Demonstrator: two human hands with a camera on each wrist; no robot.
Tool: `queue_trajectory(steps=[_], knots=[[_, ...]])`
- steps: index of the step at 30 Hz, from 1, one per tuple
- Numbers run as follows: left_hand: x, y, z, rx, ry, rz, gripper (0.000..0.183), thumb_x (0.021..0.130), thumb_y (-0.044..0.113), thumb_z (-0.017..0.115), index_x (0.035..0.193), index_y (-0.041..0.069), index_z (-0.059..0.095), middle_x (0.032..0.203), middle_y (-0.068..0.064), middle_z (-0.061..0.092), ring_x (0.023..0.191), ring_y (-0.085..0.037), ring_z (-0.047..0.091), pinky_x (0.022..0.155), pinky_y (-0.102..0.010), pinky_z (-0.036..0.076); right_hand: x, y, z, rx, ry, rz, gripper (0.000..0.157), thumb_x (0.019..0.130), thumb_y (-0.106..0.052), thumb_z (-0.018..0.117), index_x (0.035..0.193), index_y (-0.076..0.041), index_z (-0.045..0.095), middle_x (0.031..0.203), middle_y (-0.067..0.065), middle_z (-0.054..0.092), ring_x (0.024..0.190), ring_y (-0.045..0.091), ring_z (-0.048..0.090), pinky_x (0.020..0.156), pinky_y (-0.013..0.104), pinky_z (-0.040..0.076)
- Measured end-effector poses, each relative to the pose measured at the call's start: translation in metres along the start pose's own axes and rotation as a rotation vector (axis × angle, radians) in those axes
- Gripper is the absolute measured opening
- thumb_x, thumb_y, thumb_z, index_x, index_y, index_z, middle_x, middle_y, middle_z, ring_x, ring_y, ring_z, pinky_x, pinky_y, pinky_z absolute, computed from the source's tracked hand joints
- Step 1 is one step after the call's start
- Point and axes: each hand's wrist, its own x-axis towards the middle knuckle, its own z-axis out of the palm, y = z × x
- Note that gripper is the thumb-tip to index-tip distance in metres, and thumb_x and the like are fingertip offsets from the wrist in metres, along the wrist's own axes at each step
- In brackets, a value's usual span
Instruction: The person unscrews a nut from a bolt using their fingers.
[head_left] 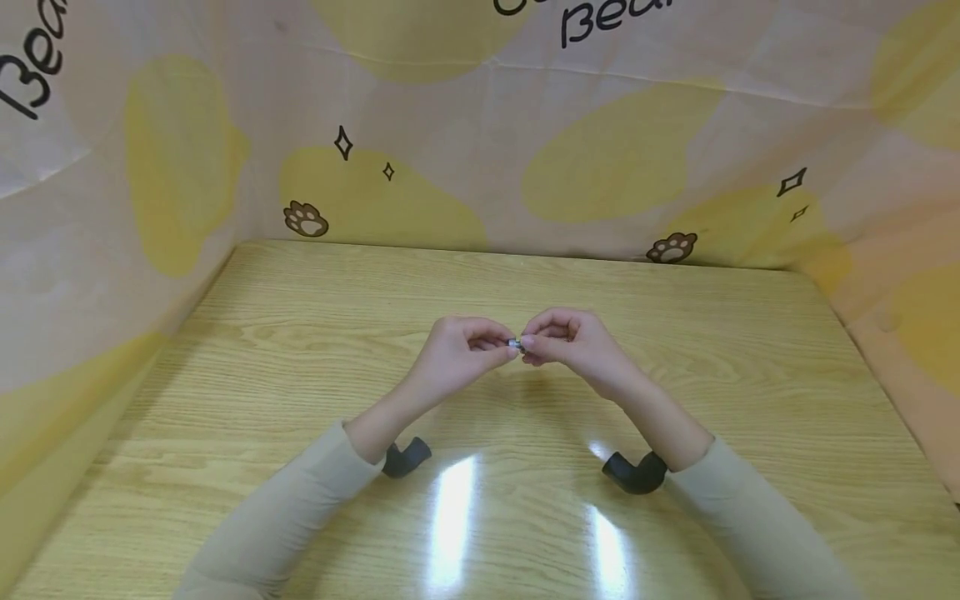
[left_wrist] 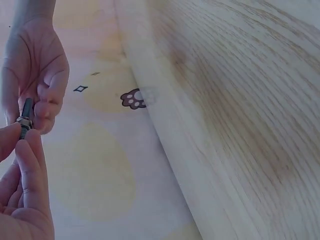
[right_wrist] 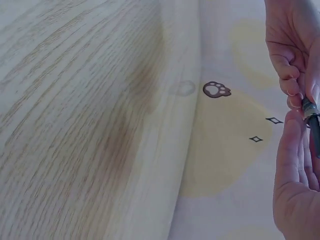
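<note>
A small metal bolt (left_wrist: 27,107) with a threaded shank and a shiny nut (left_wrist: 23,121) around it is between the two hands. My left hand (head_left: 461,354) pinches one end of the bolt between thumb and fingertips. On the other side, the fingertips of my right hand (head_left: 573,343) are at the nut, thumb and forefinger closed about it. In the right wrist view the dark shank (right_wrist: 315,137) points toward the right palm, and the frame edge cuts off part of the right hand. Both hands are raised over the table (head_left: 360,325).
Printed cloth (head_left: 487,150) with yellow patches and paw marks stands behind the table and along its sides. A black curved piece (head_left: 407,457) is at the left wrist, and another black curved piece (head_left: 635,472) is at the right. Bright reflections show on the near tabletop.
</note>
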Motion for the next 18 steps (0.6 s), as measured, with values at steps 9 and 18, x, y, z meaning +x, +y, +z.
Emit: queue_trajectory(steps=[9,18], knots=[[-0.0023,0.0002,0.0023,0.002,0.024,0.029,0.012,0.083,0.01,0.07,0.092,0.001,0.07,0.082,-0.003,0.069,0.072,-0.012,0.064,0.067,-0.024,0.055,-0.0025,-0.0032,0.0012,-0.017,0.0,0.017,0.022,0.092,-0.009,0.057,0.105,0.008,0.058,0.088,0.008,0.065,0.076,0.019,0.066,0.075,0.038,0.056],[-0.0049,0.0033,0.0009,0.0,0.036,0.05,0.013,0.083,0.008,0.07,0.093,-0.001,0.07,0.084,-0.005,0.069,0.073,-0.013,0.064,0.068,-0.023,0.055,-0.0044,-0.0066,0.0021,0.065,-0.007,-0.024,0.018,0.082,0.005,0.064,0.098,-0.001,0.06,0.093,0.005,0.065,0.086,0.016,0.065,0.079,0.03,0.054]])
